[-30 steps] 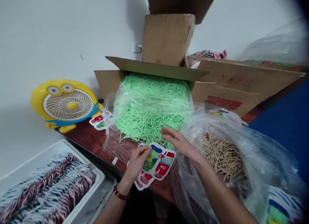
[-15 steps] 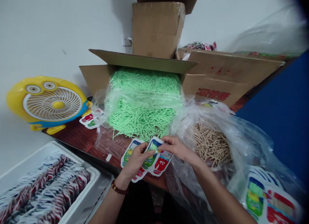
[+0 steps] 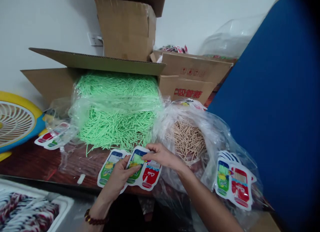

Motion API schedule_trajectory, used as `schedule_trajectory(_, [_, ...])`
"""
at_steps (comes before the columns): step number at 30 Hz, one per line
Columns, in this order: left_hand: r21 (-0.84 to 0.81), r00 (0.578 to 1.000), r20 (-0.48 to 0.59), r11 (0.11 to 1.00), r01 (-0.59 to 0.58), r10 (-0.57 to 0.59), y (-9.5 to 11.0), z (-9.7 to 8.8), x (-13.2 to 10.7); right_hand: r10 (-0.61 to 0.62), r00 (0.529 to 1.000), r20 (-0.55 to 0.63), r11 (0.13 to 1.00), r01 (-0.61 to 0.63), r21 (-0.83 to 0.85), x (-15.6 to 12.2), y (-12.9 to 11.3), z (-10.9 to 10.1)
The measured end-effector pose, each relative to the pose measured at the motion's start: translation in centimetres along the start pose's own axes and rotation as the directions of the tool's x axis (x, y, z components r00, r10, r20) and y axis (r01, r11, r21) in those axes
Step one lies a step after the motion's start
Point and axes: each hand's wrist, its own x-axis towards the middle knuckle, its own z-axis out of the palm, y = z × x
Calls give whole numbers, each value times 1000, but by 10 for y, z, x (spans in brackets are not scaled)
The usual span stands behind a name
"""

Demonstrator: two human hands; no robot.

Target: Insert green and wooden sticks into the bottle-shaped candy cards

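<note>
My left hand (image 3: 119,179), a beaded bracelet at its wrist, is closed around several bottle-shaped candy packets at the table's front edge. The top packet (image 3: 151,178) pairs a green half, with green sticks behind its clear window, and a red half marked Cola. Another packet (image 3: 106,173) sticks out to the left beneath that hand. My right hand (image 3: 162,156) pinches the top packet's upper edge; its fingertips partly hide the window. Beyond the hands, a pile of thin green candy sticks (image 3: 117,125) spills from an open carton lined with clear plastic.
Brown sticks (image 3: 188,138) lie in a clear plastic bag to the right. A stack of packets (image 3: 235,180) rests farther right, beside a blue panel (image 3: 265,102). At left are a yellow fan (image 3: 21,125) and a white foam box (image 3: 65,205) of packets.
My view has turned right, so the fan and foam box slide partly out at left. Both hands still hold the packets, with my right fingers still at the top packet's upper edge.
</note>
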Motion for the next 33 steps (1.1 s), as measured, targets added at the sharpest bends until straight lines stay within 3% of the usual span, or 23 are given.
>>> schedule_trajectory(7, [164, 998, 6, 984, -70, 70, -9, 3, 1, 59, 998, -2, 993, -59, 107, -14, 3, -5])
schedule_trajectory(12, [34, 998, 69, 999, -7, 5, -11, 9, 0, 81, 997, 0, 980, -79, 180, -20, 12, -12])
schedule_trajectory(20, [19, 994, 113, 1000, -7, 5, -10, 13, -3, 62, 998, -12, 987, -59, 149, -30, 3, -14])
schedule_trajectory(29, [32, 997, 62, 998, -44, 42, -11, 16, -7, 82, 996, 25, 982, -85, 166, -35, 3, -15])
schedule_trajectory(33, [45, 999, 28, 999, -25, 23, -15, 13, -8, 68, 998, 7, 993, -68, 94, -37, 5, -19])
